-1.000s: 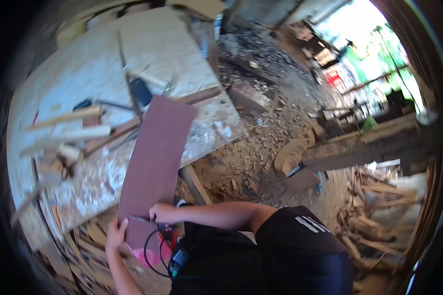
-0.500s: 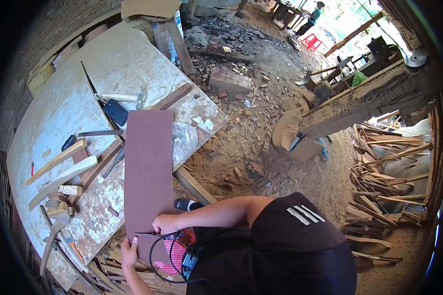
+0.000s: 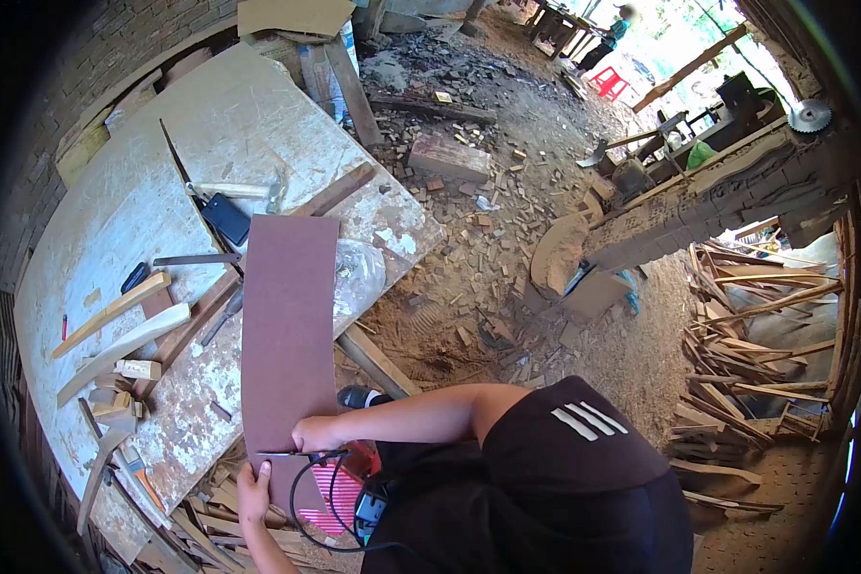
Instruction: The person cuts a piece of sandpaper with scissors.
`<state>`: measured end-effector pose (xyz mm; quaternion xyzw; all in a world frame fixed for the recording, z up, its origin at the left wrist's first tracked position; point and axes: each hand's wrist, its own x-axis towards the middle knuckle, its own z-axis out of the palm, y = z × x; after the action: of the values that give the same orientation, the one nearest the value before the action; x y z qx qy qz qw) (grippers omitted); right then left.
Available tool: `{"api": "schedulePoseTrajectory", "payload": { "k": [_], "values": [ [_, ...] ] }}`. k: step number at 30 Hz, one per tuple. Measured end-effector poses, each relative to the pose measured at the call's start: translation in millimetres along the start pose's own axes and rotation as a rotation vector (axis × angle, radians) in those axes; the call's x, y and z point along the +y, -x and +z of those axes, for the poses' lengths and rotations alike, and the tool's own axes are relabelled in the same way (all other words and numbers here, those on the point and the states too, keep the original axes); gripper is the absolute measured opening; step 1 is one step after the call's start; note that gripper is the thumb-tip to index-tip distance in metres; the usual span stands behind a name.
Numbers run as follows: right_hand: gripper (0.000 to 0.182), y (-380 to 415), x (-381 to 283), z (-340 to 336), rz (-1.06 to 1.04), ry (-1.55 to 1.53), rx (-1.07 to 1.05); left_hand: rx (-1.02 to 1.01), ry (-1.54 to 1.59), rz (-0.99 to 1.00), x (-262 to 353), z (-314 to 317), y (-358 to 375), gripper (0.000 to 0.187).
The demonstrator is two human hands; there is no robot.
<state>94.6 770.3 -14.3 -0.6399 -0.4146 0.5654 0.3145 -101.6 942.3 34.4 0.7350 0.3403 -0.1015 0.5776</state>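
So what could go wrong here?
The thin tool in the right hand lies close to the thumb of the left hand; a slip might hurt it. The looped black cable beside the right hand could snag. The brown sheet overhangs the table, so it may shift if pressed.

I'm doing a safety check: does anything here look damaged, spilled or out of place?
Wood scraps litter the floor beside the worktable, untidy underfoot; the worktable also looks worn, with blotchy pale patches.
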Motion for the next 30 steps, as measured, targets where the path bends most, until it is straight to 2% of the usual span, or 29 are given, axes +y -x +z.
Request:
{"api": "schedulePoseTrajectory", "payload": {
  "k": [5, 11, 14, 20, 23, 26, 30],
  "values": [
    [0.017, -4, 1, 0, 0.073, 0.039, -0.059, 0.024, 0.065, -0.035, -2, 6, 4, 0.03],
    [0.013, -3, 4, 14, -0.094, -0.056, 0.148, 0.032, 0.003, -0.013, -12, -5, 1, 0.029],
    [0.01, 2, -5, 10, -0.141, -0.02, 0.148, 0.015, 0.083, -0.011, -3, -5, 4, 0.029],
    [0.02, 3, 0, 8, -0.24, 0.048, 0.146, -0.003, 0.132, -0.003, -2, -7, 7, 0.029],
    [0.025, 5, 0, 8, -0.198, -0.013, 0.165, 0.0, 0.145, -0.021, 5, 0, 10, 0.03],
    [0.013, -1, -2, 8, -0.161, -0.017, 0.205, 0.02, 0.143, -0.019, 9, 8, 11, 0.031],
    [0.019, -14, 1, 7, -0.072, 0.057, 0.026, 0.027, 0.111, -0.022, 19, 7, 12, 0.032]
  ]
}}
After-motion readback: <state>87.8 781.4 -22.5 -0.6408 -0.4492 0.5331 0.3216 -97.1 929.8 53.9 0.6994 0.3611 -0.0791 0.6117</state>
